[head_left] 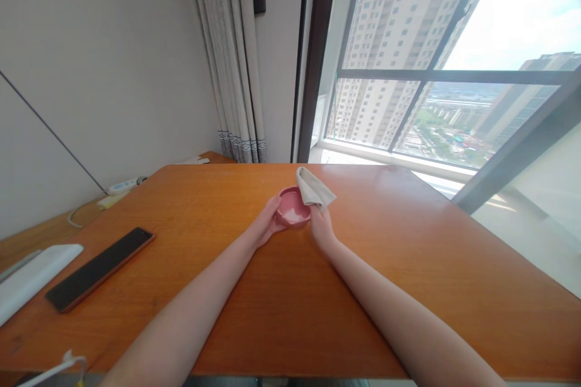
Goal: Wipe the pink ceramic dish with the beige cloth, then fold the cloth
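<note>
A pink bowl [293,208] is held above the middle of the wooden table, its inside tilted towards me. My left hand [271,221] grips it by the left side, thumb near the rim and fingers partly hidden beneath. At the bowl's right edge, my right hand [322,225] holds a folded pale grey cloth [315,189]. The cloth drapes over the far right rim and sticks out to the right. Most of the right fingers are covered by cloth and bowl.
The wooden table [408,266] stretches out on all sides. At left lie a dark phone [100,269] and a white object [36,278]. A white cable [54,370] hangs at the near left edge; a power strip [122,185] sits by the wall. Windows [408,121] rise at right.
</note>
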Motion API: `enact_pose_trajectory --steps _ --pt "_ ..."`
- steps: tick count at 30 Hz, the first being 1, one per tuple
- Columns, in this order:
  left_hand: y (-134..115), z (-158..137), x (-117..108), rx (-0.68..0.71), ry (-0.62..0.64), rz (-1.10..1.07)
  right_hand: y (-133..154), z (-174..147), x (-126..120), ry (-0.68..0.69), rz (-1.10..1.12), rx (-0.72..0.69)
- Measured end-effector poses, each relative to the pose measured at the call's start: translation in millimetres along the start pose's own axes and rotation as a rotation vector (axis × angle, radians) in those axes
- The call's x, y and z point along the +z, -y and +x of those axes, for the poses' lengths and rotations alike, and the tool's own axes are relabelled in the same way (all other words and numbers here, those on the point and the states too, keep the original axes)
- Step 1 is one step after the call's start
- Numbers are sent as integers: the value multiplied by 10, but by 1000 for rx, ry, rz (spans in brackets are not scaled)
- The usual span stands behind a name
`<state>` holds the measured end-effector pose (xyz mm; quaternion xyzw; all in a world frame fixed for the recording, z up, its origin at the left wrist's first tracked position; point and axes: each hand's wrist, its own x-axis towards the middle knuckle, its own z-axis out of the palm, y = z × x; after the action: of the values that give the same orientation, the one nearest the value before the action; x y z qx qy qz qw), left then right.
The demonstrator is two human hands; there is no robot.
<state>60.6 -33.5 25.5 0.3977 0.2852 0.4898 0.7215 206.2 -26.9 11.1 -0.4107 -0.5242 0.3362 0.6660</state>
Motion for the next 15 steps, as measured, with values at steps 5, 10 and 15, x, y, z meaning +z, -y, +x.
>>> enact_pose_trajectory --steps 5,10,15 --pt "-13 44 -36 49 -220 -10 -94 6 17 97 13 117" --pt "38 136 -91 229 -328 -109 -187 -61 150 74 233 449" --pt "89 192 -235 413 -400 128 -180 -86 213 27 404 452"
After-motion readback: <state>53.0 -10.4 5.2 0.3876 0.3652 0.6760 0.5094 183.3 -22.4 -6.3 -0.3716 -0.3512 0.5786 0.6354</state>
